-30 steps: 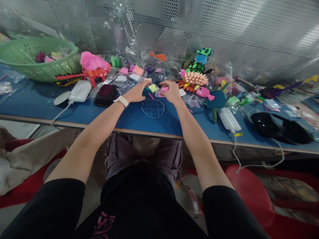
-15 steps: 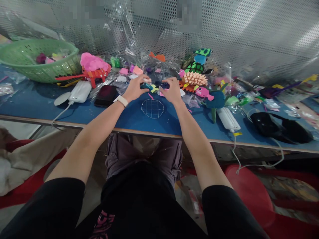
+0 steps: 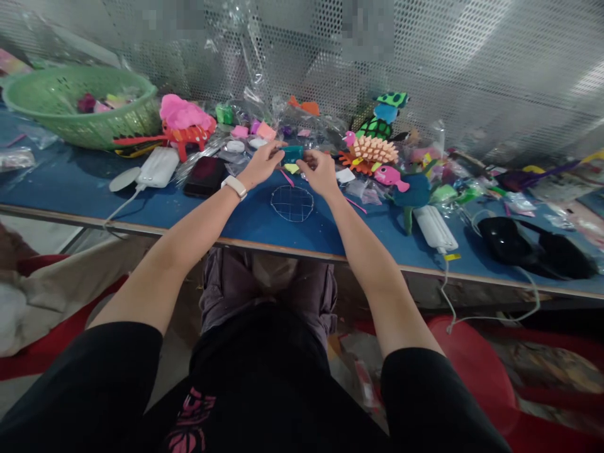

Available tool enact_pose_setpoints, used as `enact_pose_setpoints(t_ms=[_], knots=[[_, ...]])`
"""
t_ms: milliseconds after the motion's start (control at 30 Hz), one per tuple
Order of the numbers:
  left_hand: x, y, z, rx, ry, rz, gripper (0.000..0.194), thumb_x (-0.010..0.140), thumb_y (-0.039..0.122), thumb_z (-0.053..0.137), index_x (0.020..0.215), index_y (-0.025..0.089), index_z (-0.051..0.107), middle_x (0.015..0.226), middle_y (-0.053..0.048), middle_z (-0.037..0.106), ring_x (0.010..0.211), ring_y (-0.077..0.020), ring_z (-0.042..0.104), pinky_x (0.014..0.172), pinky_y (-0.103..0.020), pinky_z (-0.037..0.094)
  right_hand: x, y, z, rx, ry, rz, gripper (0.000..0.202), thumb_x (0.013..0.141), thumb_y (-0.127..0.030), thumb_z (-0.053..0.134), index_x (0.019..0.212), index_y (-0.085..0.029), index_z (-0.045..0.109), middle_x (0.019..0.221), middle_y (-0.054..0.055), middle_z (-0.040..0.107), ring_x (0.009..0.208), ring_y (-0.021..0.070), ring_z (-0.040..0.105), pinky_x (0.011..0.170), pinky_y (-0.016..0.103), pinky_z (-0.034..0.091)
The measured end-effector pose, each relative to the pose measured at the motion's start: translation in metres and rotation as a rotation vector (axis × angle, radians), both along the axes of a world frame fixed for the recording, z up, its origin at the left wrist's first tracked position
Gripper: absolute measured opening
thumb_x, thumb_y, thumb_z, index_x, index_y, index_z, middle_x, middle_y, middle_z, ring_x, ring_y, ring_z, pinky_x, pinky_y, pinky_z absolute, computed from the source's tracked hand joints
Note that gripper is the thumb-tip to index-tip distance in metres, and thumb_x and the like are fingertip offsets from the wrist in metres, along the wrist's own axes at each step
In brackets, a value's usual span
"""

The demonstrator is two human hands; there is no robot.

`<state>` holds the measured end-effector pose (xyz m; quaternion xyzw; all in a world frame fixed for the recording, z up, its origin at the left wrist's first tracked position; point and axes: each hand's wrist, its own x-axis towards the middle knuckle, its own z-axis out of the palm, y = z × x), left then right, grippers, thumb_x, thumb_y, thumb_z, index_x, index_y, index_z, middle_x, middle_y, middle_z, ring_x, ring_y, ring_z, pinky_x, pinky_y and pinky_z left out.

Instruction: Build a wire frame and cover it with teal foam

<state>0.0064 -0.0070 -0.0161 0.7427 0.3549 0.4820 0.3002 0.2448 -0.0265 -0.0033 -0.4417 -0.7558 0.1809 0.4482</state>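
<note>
Both hands meet over the blue tabletop around a teal block of modelling clay. My left hand grips its left end, fingers on top. At the other end, my right hand pinches the block between thumb and fingers. Just under it lies a small yellow-green piece, partly covered. A thin pink strip rests beside that piece. Nearer to me, a round wire grid lies flat on the table.
A green basket stands at the far left, near a pink and red clay figure. A black box and white power bank lie left; a spiky figure, another power bank and black goggles lie right.
The teal block has come up and right, between both hands. My right hand has left the dark blue piece and now holds the block too. The view has shifted slightly.
</note>
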Motion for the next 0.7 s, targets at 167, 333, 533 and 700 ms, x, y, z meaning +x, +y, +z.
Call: enact_pose_setpoints(t_ms=[167, 333, 533, 700], knots=[[-0.010, 0.006, 0.000, 0.093, 0.071, 0.046, 0.031, 0.114, 0.052, 0.073, 0.101, 0.023, 0.073, 0.094, -0.010, 0.077, 0.091, -0.0263, 0.080, 0.095, -0.048, 0.073, 0.012, 0.013, -0.002, 0.044, 0.020, -0.008, 0.077, 0.089, -0.102, 0.074, 0.107, -0.028, 0.080, 0.104, 0.015, 0.085, 0.107, 0.0419, 0.083, 0.110, 0.070, 0.069], [-0.012, 0.002, 0.003, 0.140, 0.125, 0.079, 0.027, 0.114, 0.040, 0.069, 0.093, 0.023, 0.071, 0.086, -0.008, 0.078, 0.085, -0.0242, 0.079, 0.096, -0.045, 0.071, 0.012, 0.015, -0.002, 0.019, 0.047, 0.010, 0.076, 0.087, -0.102, 0.075, 0.101, -0.027, 0.077, 0.097, 0.012, 0.082, 0.100, 0.0379, 0.082, 0.105, 0.068, 0.071], [-0.009, -0.003, 0.005, 0.183, 0.161, 0.063, 0.030, 0.114, 0.044, 0.072, 0.092, 0.023, 0.071, 0.082, -0.008, 0.076, 0.084, -0.0231, 0.077, 0.091, -0.042, 0.070, 0.007, 0.003, 0.003, -0.024, 0.029, 0.078, 0.085, 0.084, -0.109, 0.071, 0.106, -0.027, 0.078, 0.101, 0.012, 0.081, 0.103, 0.0368, 0.080, 0.101, 0.063, 0.072], [-0.006, -0.011, 0.009, 0.162, 0.167, -0.016, 0.033, 0.112, 0.045, 0.075, 0.089, 0.023, 0.071, 0.083, -0.008, 0.076, 0.079, -0.0218, 0.076, 0.085, -0.042, 0.069, 0.005, -0.004, 0.005, -0.113, 0.043, 0.175, 0.089, 0.080, -0.114, 0.068, 0.102, -0.028, 0.077, 0.089, 0.010, 0.079, 0.089, 0.0319, 0.078, 0.089, 0.057, 0.072]])
